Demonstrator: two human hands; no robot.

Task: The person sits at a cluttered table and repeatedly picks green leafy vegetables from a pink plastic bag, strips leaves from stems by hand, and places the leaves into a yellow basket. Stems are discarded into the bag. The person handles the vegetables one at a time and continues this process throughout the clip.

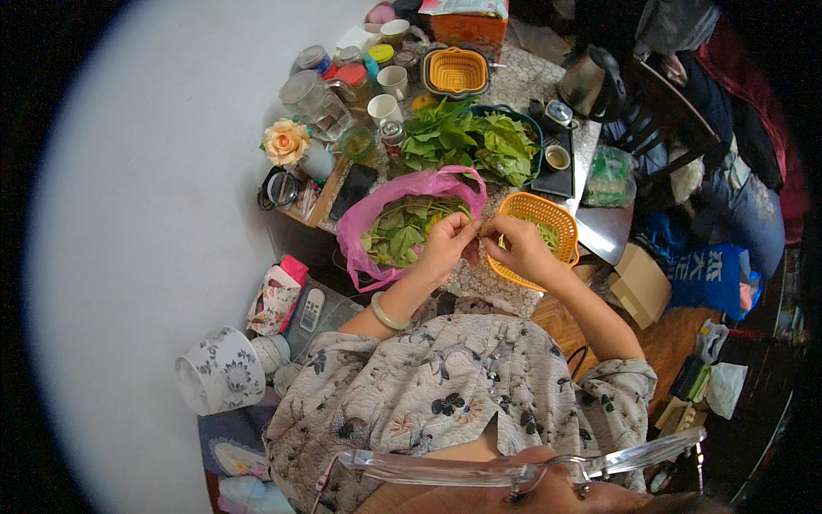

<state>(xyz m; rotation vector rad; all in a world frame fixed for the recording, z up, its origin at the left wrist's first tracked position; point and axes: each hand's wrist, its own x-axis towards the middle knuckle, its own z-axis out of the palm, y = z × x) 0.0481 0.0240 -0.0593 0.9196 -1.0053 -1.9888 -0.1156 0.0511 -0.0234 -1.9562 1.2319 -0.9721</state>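
My left hand [451,239] and my right hand [521,247] meet at the fingertips above the table's near edge. Both pinch a thin green stem, mostly hidden by the fingers. Below and to the left of the left hand lies an open pink plastic bag [352,225] holding leafy greens [406,234] on long stems. Under the right hand stands a yellow plastic basket [566,226], with pale green stem pieces [548,236] inside. Beyond the bag, large green leaves [443,132] are heaped in and beside a dark teal basket [538,132].
Glass jars, a water pitcher [331,112] and white mugs [384,109] crowd the table's far left. Nested yellow baskets [456,69] stand at the back. A dark tray [559,173] with a small cup [557,157] and an electric kettle [591,80] are at right. A phone [353,191] lies left.
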